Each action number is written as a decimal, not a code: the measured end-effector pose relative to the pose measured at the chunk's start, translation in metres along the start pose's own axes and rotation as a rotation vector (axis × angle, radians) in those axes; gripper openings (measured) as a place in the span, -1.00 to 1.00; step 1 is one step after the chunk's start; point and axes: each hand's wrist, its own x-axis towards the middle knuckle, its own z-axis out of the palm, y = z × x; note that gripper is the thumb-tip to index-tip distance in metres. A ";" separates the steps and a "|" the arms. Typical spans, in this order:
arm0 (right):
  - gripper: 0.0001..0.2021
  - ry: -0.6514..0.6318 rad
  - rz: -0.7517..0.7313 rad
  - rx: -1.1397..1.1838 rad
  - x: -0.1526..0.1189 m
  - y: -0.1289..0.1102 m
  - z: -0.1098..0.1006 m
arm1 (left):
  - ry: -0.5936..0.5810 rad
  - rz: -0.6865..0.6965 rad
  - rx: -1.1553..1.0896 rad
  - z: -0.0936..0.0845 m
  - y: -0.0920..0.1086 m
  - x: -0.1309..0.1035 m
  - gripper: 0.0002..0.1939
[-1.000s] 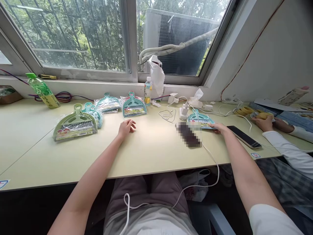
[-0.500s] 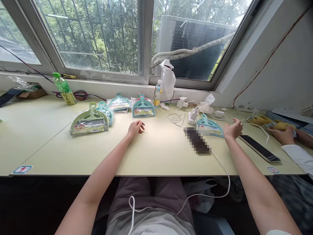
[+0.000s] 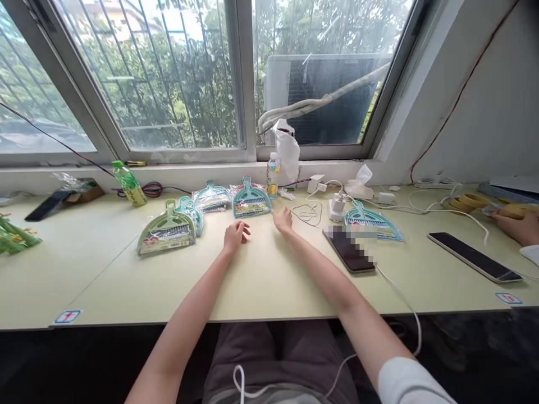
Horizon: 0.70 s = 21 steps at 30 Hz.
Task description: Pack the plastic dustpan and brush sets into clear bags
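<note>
Lying on the tabletop [image 3: 261, 280], a wrapped teal dustpan [image 3: 251, 204] is just beside the right hand [image 3: 283, 220], whose fingers curl loosely, empty; the left hand [image 3: 236, 237], fingers half-curled, holds nothing.

My head-worn camera looks from my own eye level forward and down over the pale yellow table [image 3: 269, 286], wide enough to catch my left hand [image 3: 236, 237] and right hand [image 3: 282, 220] near mid-view. My lap [image 3: 280, 359] sits close at the bottom; farther off, the view faces the sliding window [image 3: 247, 73], with the white wall [image 3: 497, 112] at right.
</note>
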 end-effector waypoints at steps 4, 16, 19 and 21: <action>-0.51 -0.028 0.066 -0.039 0.023 -0.014 0.021 | -0.010 -0.003 0.008 0.001 0.002 0.001 -0.64; -0.82 -0.004 0.109 0.134 0.013 -0.010 0.022 | 0.033 0.108 0.046 0.005 0.004 0.003 -0.66; -0.89 -0.082 0.164 0.364 0.010 0.003 0.008 | 0.243 0.130 0.148 0.000 -0.004 0.010 -0.79; -0.89 -0.109 0.174 0.429 0.006 0.016 -0.006 | 0.323 0.054 0.199 -0.002 -0.010 0.016 -0.71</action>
